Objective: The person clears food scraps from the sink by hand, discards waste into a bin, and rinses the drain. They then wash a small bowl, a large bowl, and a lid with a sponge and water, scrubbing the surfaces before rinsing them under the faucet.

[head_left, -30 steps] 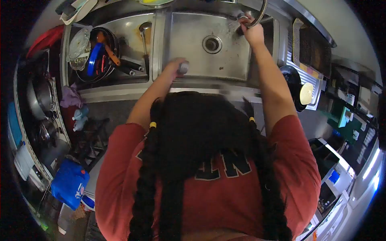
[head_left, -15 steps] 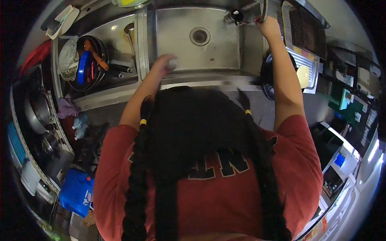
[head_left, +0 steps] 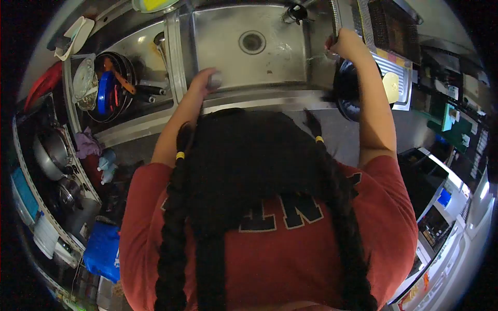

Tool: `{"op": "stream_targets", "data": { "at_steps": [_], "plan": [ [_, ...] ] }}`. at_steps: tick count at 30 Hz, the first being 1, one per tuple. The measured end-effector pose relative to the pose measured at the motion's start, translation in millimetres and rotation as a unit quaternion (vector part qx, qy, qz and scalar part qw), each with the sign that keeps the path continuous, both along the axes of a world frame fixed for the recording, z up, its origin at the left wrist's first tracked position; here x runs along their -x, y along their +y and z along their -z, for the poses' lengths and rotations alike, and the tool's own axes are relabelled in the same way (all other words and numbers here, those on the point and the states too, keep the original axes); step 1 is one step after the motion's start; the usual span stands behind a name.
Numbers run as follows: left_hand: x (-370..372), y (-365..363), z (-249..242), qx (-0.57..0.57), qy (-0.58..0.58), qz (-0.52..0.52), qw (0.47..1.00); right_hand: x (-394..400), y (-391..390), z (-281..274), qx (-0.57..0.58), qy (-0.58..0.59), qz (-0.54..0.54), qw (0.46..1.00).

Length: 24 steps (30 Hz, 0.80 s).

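Observation:
My left hand (head_left: 201,82) is closed around a small greyish rounded object (head_left: 214,80) at the near left side of the steel sink basin (head_left: 233,31). Over the right rim of the basin, my right hand (head_left: 350,46) grips the spray hose (head_left: 335,16), whose coiled metal line runs up and away. Thin streaks of water (head_left: 313,58) show at the basin's right wall, below this hand. A dark cup (head_left: 295,14) stands in the far right corner of the basin, apart from both hands. The round drain (head_left: 252,42) lies between the hands.
In the left basin are stacked pans (head_left: 124,72), a blue item (head_left: 106,93), an orange-handled utensil (head_left: 118,76) and a ladle (head_left: 160,41). A dark pan (head_left: 347,85) lies under my right forearm, beside a ridged white tray (head_left: 397,78). A green-yellow dish (head_left: 154,5) sits behind.
My right hand has drawn back towards me with the spray hose, away from the dark cup. Water streaks now show in the basin. My left hand keeps its grip near the same spot.

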<state>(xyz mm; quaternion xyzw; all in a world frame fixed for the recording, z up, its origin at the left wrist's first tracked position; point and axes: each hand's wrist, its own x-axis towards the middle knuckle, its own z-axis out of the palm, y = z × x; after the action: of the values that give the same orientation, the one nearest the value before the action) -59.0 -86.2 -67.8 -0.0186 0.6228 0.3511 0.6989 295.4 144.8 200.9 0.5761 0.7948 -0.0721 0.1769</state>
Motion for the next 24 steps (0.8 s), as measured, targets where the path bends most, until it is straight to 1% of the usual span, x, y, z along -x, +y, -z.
{"op": "stream_targets", "data": {
  "at_steps": [1,5,7,8,10,14,16,17,19,20,22,23,24],
  "plan": [
    [-1,0,-2,-0.001,0.006,-0.004,1.000,-2,-1,-2,0.037,0.016,-0.009,0.999],
    [1,1,2,-0.003,-0.005,-0.004,1.000,0,-5,-7,0.078,0.026,-0.028,0.996],
    [2,-1,3,-0.025,-0.013,-0.012,1.000,5,-10,-9,0.130,0.067,-0.034,0.989],
    [2,-1,3,-0.024,-0.013,-0.013,1.000,6,-12,-9,0.131,0.067,-0.036,0.988],
    [1,0,-2,-0.012,0.016,-0.006,1.000,9,-14,-5,0.184,0.119,-0.035,0.975],
    [1,0,-1,-0.020,0.005,-0.010,1.000,20,-26,4,0.164,0.106,-0.012,0.981],
    [0,1,-2,-0.027,-0.005,-0.007,1.000,29,-38,-3,0.184,0.235,-0.022,0.954],
    [0,2,-3,-0.027,-0.004,-0.006,1.000,34,-40,-1,0.185,0.235,-0.022,0.954],
    [1,1,4,-0.016,0.008,0.000,1.000,44,-44,4,0.204,0.194,-0.030,0.959],
    [-2,-2,8,-0.016,0.010,0.001,1.000,47,-47,4,0.223,0.214,-0.026,0.951],
    [2,0,10,-0.045,-0.031,-0.005,0.998,55,-53,6,0.222,0.241,-0.025,0.945],
    [6,1,12,-0.047,-0.024,-0.005,0.999,62,-57,7,0.223,0.263,-0.025,0.938],
    [2,-1,8,-0.044,-0.012,-0.011,0.999,70,-60,0,0.250,0.259,-0.009,0.933]
  ]
}}
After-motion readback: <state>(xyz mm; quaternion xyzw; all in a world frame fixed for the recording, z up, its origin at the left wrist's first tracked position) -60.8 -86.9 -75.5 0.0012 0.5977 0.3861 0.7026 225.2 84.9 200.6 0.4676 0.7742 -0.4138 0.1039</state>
